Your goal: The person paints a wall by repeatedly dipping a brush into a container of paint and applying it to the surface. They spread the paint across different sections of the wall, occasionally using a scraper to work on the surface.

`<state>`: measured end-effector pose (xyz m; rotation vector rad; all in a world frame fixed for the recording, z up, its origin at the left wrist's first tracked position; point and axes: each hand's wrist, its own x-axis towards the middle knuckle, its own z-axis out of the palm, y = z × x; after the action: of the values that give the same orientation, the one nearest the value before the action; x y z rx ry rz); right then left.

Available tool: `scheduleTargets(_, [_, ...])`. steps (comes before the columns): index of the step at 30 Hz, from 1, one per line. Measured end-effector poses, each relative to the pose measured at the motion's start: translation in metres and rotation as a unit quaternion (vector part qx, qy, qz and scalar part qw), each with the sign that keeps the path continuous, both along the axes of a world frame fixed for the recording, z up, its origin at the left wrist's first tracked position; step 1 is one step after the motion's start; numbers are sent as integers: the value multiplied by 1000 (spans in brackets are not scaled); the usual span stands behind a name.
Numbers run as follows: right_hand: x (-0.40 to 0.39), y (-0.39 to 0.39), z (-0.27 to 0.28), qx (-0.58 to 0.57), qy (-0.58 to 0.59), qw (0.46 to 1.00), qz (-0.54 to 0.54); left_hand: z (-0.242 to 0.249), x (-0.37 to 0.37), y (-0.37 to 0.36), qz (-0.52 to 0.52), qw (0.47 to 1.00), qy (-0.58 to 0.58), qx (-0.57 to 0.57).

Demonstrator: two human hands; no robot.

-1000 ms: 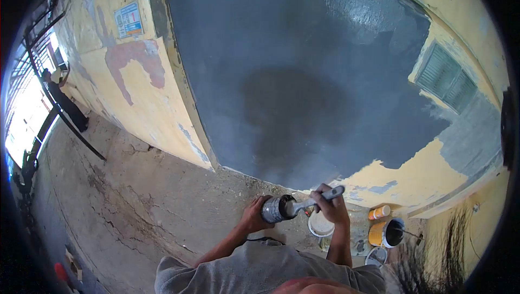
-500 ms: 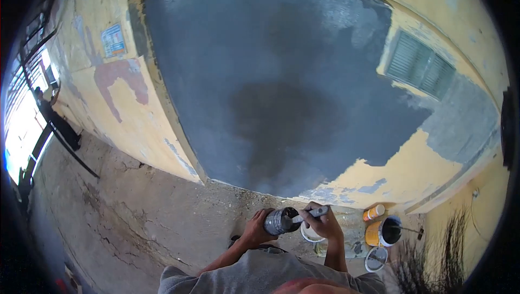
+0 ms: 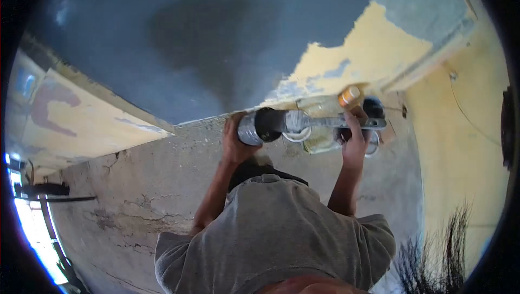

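My left hand [image 3: 234, 141] is wrapped round the side of a silvery-grey paint can [image 3: 249, 129], tipped so that its dark mouth faces right. In my right hand [image 3: 355, 134] is a wide paintbrush [image 3: 320, 124], gripped by its grey-smeared handle. The brush lies nearly level, its dark bristles right at the can's mouth and its handle end pointing right. Below the brush, on the floor, a white round tub [image 3: 298, 135] is partly covered by it in this view.
Ahead stands a wall with dark grey paint [image 3: 124, 39] and a bare yellow patch [image 3: 374, 50]. An orange-and-white container [image 3: 349, 96] and a dark-mouthed bucket [image 3: 374, 106] stand at its foot. Dry twigs [image 3: 455, 240] rise at right. The floor [image 3: 146, 191] is cracked.
The view has tipped further down. My right hand has moved right, away from the can, drawing the brush's bristles out to the mouth. My left hand still holds the can.
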<state>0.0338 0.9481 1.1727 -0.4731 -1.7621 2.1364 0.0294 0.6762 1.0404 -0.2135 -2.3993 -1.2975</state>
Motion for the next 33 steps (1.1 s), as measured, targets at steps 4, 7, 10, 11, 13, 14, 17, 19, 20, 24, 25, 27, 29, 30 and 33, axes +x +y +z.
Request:
scheduleTargets(4, [9, 10, -4, -63, 98, 993, 18, 11, -11, 0, -30, 998, -15, 45])
scheduleTargets(7, [11, 18, 0, -124, 112, 986, 2, 13, -21, 7, -31, 998, -30, 52])
scheduleTargets(10, [16, 25, -3, -145, 115, 982, 28, 17, -24, 11, -50, 998, 0, 27])
scheduleTargets(11, [17, 28, -6, -97, 107, 989, 42, 21, -24, 13, -49, 998, -7, 35])
scheduleTargets(13, [19, 32, -10, -53, 97, 992, 56, 22, -24, 13, -47, 998, -17, 41])
scheduleTargets(14, [19, 33, -10, -23, 87, 994, 66, 21, -25, 13, -48, 998, -13, 49])
scheduleTargets(17, [20, 37, -5, 3, 78, 993, 86, 14, -24, 8, -43, 998, 9, 34])
scheduleTargets(19, [22, 38, 2, -1, 81, 992, 95, 11, -23, 4, -35, 999, 29, 11])
scheduleTargets(20, [23, 38, 6, -6, 76, 994, 76, 10, -22, 2, -25, 999, 34, 4])
scheduleTargets(24, [23, 47, 7, -10, 71, 996, 50, 6, -23, -6, 4, 999, 38, 5])
scheduleTargets(25, [23, 47, 7, -15, 54, 998, 25, 5, -23, -7, 6, 999, 40, 4])
scheduleTargets(27, [22, 48, 7, -17, 62, 997, 37, 6, -24, -9, 8, 999, 37, 8])
scheduleTargets(29, [22, 50, 6, -19, 70, 996, 48, 11, -24, -9, 14, 999, 29, 0])
scheduleTargets(30, [22, 50, 4, -15, 80, 995, 55, 14, -25, -8, 18, 1000, 21, -7])
scheduleTargets(33, [25, 53, 3, -4, 89, 994, 59, 16, -27, -9, 22, 999, 15, 34])
